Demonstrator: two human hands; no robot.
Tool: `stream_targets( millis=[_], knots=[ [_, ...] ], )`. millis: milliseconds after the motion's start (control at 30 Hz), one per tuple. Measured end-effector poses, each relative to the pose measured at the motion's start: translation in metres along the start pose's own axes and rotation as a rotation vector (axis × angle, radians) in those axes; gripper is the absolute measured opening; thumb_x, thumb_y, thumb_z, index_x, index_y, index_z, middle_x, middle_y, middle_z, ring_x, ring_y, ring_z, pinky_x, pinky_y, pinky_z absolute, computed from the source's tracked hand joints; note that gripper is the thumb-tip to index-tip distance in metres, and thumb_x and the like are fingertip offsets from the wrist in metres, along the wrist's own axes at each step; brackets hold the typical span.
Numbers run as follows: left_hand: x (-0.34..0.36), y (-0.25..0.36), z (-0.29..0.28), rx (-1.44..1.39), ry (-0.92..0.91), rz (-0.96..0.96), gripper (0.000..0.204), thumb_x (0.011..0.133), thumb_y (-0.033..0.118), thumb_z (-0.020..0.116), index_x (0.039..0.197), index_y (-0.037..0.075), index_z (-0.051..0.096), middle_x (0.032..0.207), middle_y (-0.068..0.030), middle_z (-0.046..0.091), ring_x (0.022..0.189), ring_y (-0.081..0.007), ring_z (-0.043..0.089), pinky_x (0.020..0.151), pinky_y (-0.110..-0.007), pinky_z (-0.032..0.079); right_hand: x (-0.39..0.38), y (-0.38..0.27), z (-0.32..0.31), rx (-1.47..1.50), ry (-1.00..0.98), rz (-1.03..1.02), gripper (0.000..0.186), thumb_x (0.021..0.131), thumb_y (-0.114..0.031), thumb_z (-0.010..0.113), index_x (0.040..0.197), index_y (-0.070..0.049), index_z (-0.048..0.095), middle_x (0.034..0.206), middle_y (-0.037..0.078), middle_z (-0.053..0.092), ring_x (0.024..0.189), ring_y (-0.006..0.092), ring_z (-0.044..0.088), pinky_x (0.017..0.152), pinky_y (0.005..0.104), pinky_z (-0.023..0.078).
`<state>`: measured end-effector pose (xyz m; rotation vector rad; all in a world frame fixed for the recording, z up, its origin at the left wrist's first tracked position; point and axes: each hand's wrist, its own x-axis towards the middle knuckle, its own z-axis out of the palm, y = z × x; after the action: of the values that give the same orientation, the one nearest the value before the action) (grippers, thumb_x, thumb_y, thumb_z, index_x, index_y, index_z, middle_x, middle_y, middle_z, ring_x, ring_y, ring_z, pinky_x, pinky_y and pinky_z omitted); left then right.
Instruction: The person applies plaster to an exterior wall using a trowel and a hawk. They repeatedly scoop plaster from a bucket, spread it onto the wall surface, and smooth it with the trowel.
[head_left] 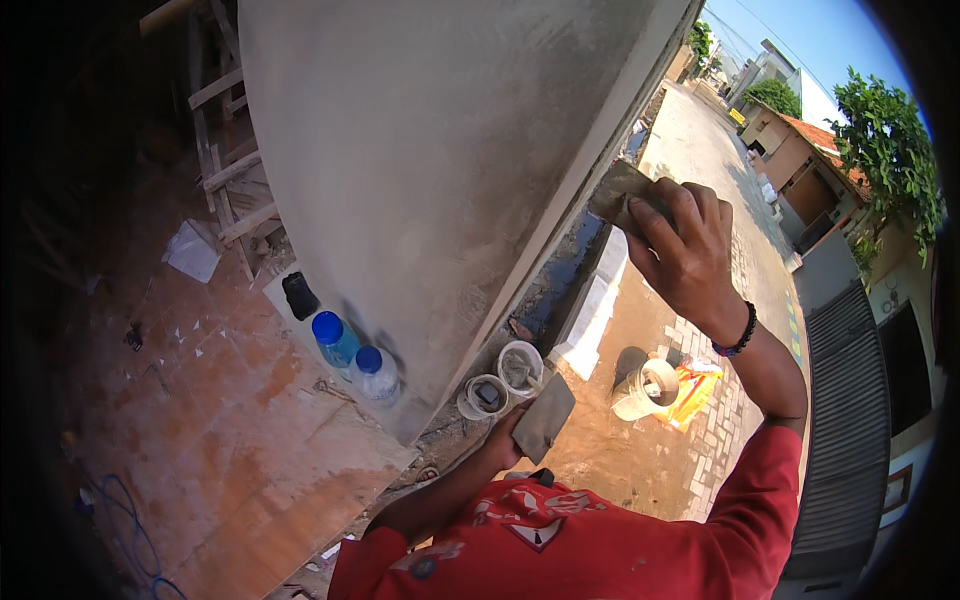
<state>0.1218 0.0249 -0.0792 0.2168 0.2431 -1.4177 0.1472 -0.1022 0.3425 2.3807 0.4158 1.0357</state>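
My right hand is raised, fingers closed around a thin grey scraper blade held at the narrow edge of the plastered wall. Whether the blade touches the edge I cannot tell. Lower down, close to my chest, my left hand grips a flat grey rectangular plate, tilted. The wall's broad face is smooth grey-beige with darker patches.
Two bottles with blue caps and a dark object stand by the wall's foot. White buckets sit below my left hand; another bucket stands farther right. A wooden ladder-like frame leans at far left; a paved lane runs beyond.
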Motion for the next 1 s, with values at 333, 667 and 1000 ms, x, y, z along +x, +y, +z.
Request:
stream_targets(
  millis=[333, 667, 1000],
  knots=[
    [-0.013, -0.003, 0.008, 0.112, 0.023, 0.068, 0.031, 0.096, 0.028, 0.047, 0.124, 0.016, 0.054, 0.117, -0.0049, 0.06, 0.102, -0.02, 0.06, 0.082, -0.038, 0.052, 0.025, -0.004, 0.026, -0.137, 0.003, 0.0, 0.023, 0.069, -0.012, 0.07, 0.09, -0.01, 0.059, 0.082, 0.006, 0.048, 0.081, 0.0235, 0.047, 0.068, 0.0374, 0.035],
    [-0.009, 0.004, 0.007, 0.044, 0.025, 0.021, 0.031, 0.096, 0.027, 0.047, 0.124, 0.018, 0.054, 0.117, -0.0048, 0.06, 0.102, -0.0205, 0.06, 0.08, -0.038, 0.053, 0.073, 0.034, -0.021, -0.297, 0.058, 0.02, 0.016, 0.074, -0.017, 0.07, 0.086, -0.011, 0.062, 0.079, 0.007, 0.051, 0.081, 0.0237, 0.048, 0.071, 0.0394, 0.037],
    [0.01, 0.002, -0.008, 0.004, -0.029, -0.013, 0.035, 0.096, 0.026, 0.047, 0.129, 0.017, 0.05, 0.12, -0.0064, 0.058, 0.105, -0.0221, 0.059, 0.083, -0.04, 0.052, 0.031, 0.044, -0.008, 0.553, 0.508, 0.588, 0.022, 0.088, -0.014, 0.064, 0.103, -0.001, 0.056, 0.094, 0.01, 0.063, 0.077, 0.0166, 0.063, 0.066, 0.0319, 0.053]
  ],
)
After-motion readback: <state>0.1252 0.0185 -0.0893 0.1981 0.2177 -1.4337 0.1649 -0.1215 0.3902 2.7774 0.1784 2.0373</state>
